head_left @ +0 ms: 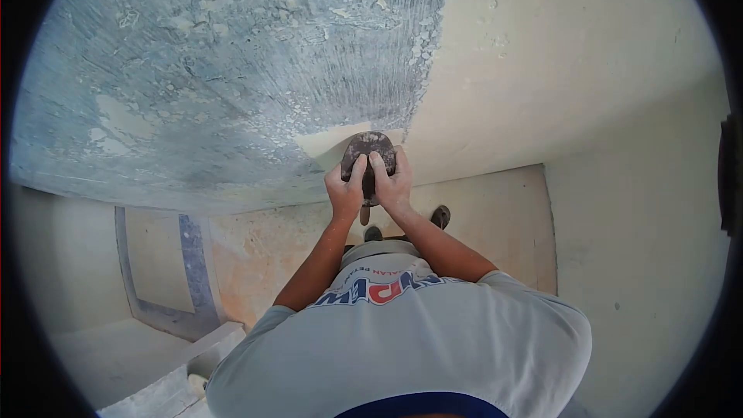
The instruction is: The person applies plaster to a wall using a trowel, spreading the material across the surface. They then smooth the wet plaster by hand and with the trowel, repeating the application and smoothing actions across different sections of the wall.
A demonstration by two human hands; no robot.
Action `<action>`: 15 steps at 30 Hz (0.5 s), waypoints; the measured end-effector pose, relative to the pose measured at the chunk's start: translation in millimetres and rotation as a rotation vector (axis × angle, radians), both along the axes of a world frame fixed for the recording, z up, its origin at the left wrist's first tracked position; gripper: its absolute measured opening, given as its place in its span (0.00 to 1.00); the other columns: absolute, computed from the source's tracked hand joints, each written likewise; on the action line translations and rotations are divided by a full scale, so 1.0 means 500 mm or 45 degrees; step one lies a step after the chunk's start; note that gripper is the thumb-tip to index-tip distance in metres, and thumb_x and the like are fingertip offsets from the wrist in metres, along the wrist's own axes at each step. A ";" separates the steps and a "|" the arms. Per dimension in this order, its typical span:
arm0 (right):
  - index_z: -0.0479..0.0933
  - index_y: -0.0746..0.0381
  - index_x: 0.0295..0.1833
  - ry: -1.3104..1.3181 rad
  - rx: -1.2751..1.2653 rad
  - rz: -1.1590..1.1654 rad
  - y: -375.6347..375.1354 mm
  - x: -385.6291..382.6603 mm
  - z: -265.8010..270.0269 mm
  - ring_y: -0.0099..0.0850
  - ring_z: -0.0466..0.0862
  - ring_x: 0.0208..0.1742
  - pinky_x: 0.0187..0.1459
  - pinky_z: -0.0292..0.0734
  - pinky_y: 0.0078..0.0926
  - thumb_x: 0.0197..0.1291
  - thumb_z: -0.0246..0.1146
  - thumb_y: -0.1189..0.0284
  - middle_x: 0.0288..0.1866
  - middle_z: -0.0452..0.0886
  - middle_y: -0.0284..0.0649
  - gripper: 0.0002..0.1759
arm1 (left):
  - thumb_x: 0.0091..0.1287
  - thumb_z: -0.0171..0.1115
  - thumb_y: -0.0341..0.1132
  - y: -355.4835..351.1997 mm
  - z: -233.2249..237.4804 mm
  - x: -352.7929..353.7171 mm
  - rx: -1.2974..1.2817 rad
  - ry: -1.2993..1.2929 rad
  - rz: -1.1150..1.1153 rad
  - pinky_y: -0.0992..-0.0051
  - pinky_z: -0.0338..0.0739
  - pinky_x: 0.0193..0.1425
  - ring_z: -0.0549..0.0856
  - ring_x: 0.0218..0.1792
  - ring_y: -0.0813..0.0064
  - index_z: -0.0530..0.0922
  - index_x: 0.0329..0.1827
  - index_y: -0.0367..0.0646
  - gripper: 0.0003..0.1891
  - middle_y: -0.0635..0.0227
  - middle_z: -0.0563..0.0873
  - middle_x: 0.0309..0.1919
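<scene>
Both my hands grip a dark, dust-spotted, rounded hand tool (370,144) against the lower part of the wall (309,54). My left hand (346,188) wraps its left side, and my right hand (393,184) its right side, thumbs lying on top close together. White dust coats the fingers. Below the hands a narrow brown piece (364,217) sticks out. I cannot tell exactly what kind of tool this is. A pale, straight-edged patch (333,140) shows beside it, against rough blue-grey flaking paint. The tool's underside is hidden.
To the right, the wall has a smooth cream surface (526,54), meeting a side wall (635,240). My feet, one in a dark sandal (440,217), stand on the dusty floor (495,209). A blue-bordered pale panel (159,263) and a whitish ledge (170,383) lie at left.
</scene>
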State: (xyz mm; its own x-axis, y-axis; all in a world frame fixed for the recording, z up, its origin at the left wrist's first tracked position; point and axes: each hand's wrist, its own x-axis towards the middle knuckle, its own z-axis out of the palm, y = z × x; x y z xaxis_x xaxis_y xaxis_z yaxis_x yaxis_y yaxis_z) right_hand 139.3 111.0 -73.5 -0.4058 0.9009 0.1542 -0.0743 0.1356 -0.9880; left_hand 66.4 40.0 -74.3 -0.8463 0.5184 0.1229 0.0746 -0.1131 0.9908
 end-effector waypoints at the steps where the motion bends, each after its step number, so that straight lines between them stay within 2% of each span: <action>1: 0.76 0.65 0.42 0.006 0.022 -0.015 0.001 -0.001 -0.002 0.25 0.79 0.32 0.36 0.76 0.29 0.66 0.67 0.68 0.31 0.82 0.40 0.11 | 0.69 0.68 0.36 0.001 -0.002 -0.002 0.000 0.001 0.000 0.74 0.78 0.42 0.82 0.35 0.81 0.85 0.41 0.31 0.13 0.67 0.89 0.33; 2: 0.77 0.65 0.43 0.012 0.044 -0.031 0.001 -0.003 -0.004 0.29 0.81 0.31 0.36 0.77 0.32 0.65 0.67 0.67 0.30 0.83 0.43 0.12 | 0.69 0.68 0.36 0.001 -0.005 -0.003 -0.009 0.007 0.003 0.74 0.78 0.42 0.82 0.35 0.81 0.85 0.41 0.31 0.13 0.67 0.89 0.33; 12: 0.76 0.66 0.40 -0.024 0.003 -0.056 -0.007 0.000 0.026 0.29 0.79 0.29 0.35 0.76 0.32 0.65 0.67 0.67 0.29 0.81 0.43 0.12 | 0.69 0.67 0.35 -0.008 0.042 -0.004 -0.079 -0.063 -0.023 0.75 0.78 0.42 0.81 0.35 0.83 0.84 0.42 0.30 0.13 0.68 0.87 0.31; 14: 0.76 0.66 0.41 0.031 0.024 -0.017 -0.001 -0.003 0.037 0.23 0.76 0.33 0.36 0.75 0.26 0.67 0.66 0.70 0.31 0.80 0.37 0.10 | 0.69 0.67 0.35 0.004 0.031 -0.001 -0.046 -0.042 -0.001 0.75 0.78 0.41 0.81 0.35 0.83 0.84 0.41 0.30 0.13 0.68 0.87 0.31; 15: 0.76 0.66 0.41 0.031 0.017 -0.011 0.003 -0.009 0.034 0.23 0.76 0.33 0.36 0.75 0.26 0.67 0.66 0.70 0.31 0.80 0.37 0.10 | 0.69 0.67 0.35 0.005 0.025 0.000 -0.016 -0.024 0.020 0.75 0.78 0.41 0.81 0.35 0.83 0.84 0.41 0.30 0.13 0.68 0.87 0.31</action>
